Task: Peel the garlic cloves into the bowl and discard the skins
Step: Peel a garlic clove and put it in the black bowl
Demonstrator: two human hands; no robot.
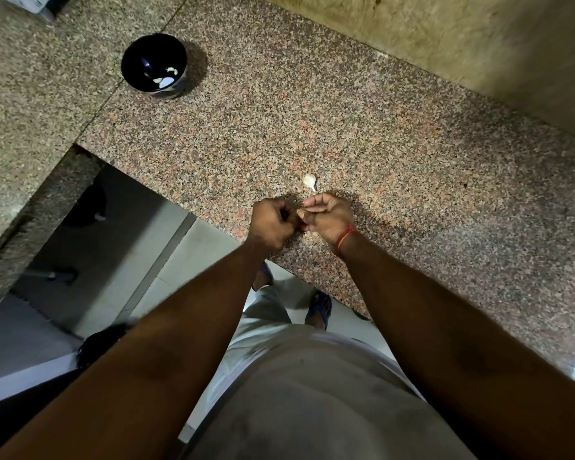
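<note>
You work on a speckled pink-brown stone counter [346, 127], smooth; your round dark bowl [140, 54] looks shiny; your thin red thread wristband [345, 234] is cloth.

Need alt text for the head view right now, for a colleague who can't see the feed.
Seen from above, a person's left hand and right hand meet at the near edge of a speckled granite counter, fingers curled together around something too small to identify. An unpeeled garlic clove lies just beyond them; a dark bowl farther left holds a few peeled cloves.

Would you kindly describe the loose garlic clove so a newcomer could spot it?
Start at the speckled granite counter, then find the two hands near its front edge. Just beyond the right hand lies the clove, small, whitish and alone on the stone, unlike those in the black bowl.
</note>
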